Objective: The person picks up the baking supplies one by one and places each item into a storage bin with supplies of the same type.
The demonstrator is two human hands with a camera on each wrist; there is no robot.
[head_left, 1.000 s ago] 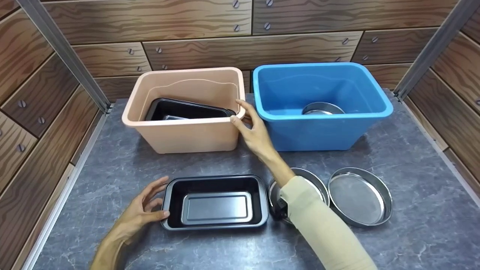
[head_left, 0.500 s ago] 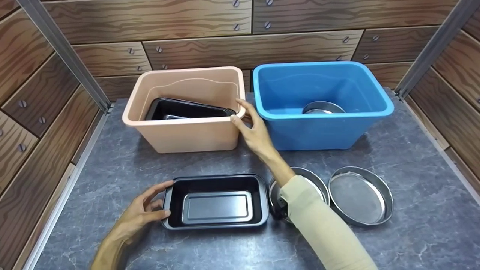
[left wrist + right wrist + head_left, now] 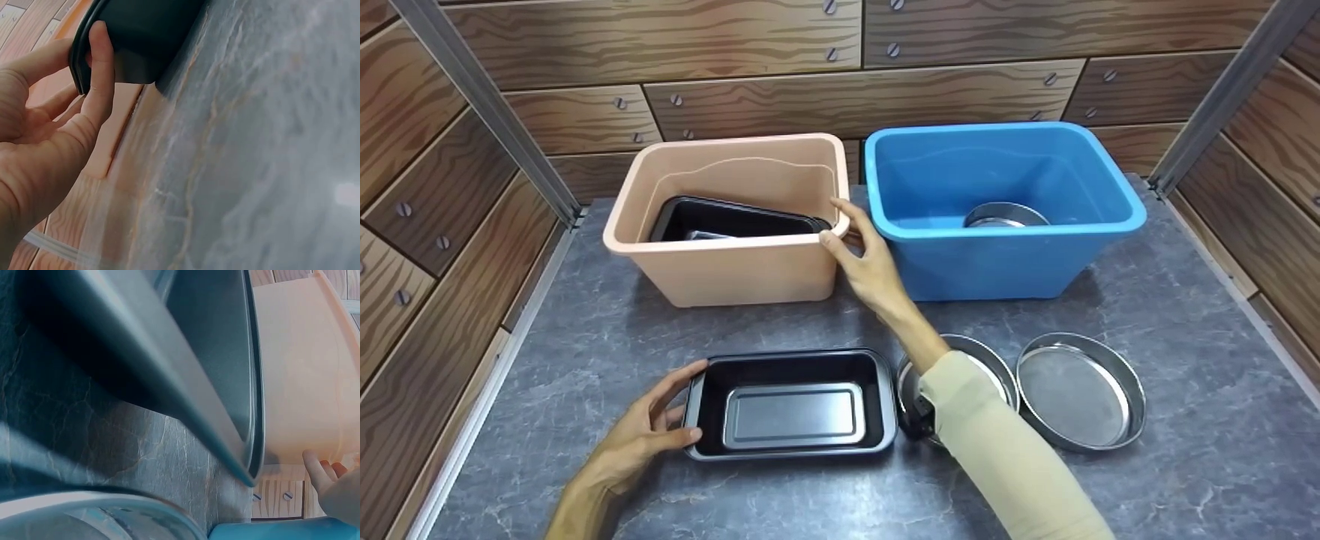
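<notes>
A dark rectangular loaf pan (image 3: 793,416) sits on the table in front. My left hand (image 3: 634,442) grips its left end, thumb and forefinger at the rim; the left wrist view shows the thumb of this hand (image 3: 62,124) against the outside of the pan (image 3: 146,42). At the right front corner of the peach bin (image 3: 735,274), my right hand (image 3: 874,274) holds the rim between thumb and fingers. Inside that bin leans another dark loaf pan (image 3: 735,215), its lower part hidden by the front wall.
A blue bin (image 3: 982,262) stands right of the peach one, with a round metal pan (image 3: 1006,216) in it. On the table at right lie two round cake pans, one (image 3: 997,367) partly under my right forearm, the other (image 3: 1080,394) beside it. Wood-patterned walls enclose the table.
My left forefinger has come in over the loaf pan's left rim, so the hand now grips the pan. The right hand has stayed on the peach bin's corner.
</notes>
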